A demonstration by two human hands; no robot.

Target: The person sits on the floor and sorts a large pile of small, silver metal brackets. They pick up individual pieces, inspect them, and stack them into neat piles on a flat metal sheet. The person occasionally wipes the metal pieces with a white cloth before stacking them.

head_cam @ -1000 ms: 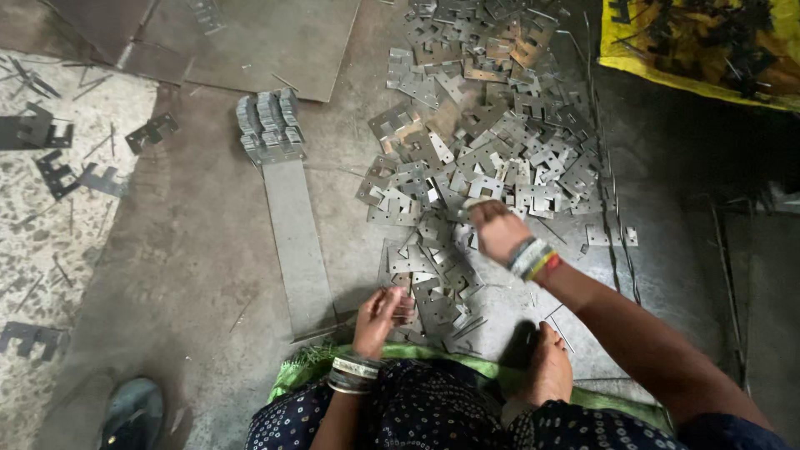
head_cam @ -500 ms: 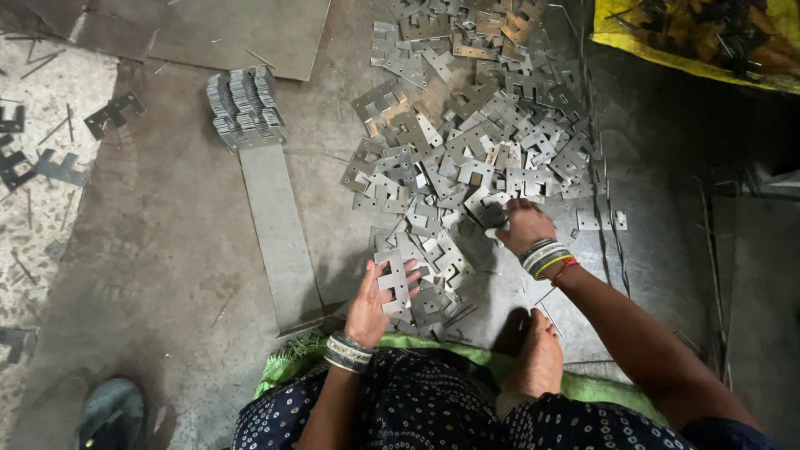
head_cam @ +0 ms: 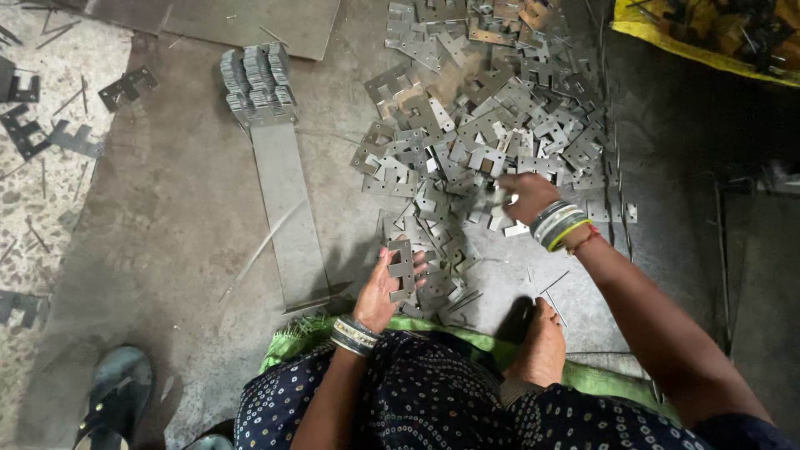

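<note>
I sit on the floor before a loose pile of several small notched grey metal plates point(head_cam: 492, 133). My left hand point(head_cam: 385, 287) is low near my knee and holds a small stack of these plates point(head_cam: 401, 268), edges gathered in the fingers. My right hand point(head_cam: 525, 196), with bangles on the wrist, reaches into the near part of the pile and pinches one plate point(head_cam: 497, 198) at the fingertips. My bare foot point(head_cam: 542, 346) rests on the floor below the right arm.
A long flat metal strip point(head_cam: 287, 217) lies left of the pile, with neat rows of stacked plates point(head_cam: 254, 79) at its far end. Dark cut-out scraps point(head_cam: 50, 133) litter the speckled floor at left. A yellow sack point(head_cam: 708, 33) sits top right; a sandal point(head_cam: 112, 396) bottom left.
My right hand drew back from the far pile toward me, then shifted slightly left with a plate pinched. My left hand stayed low, still holding its stack.
</note>
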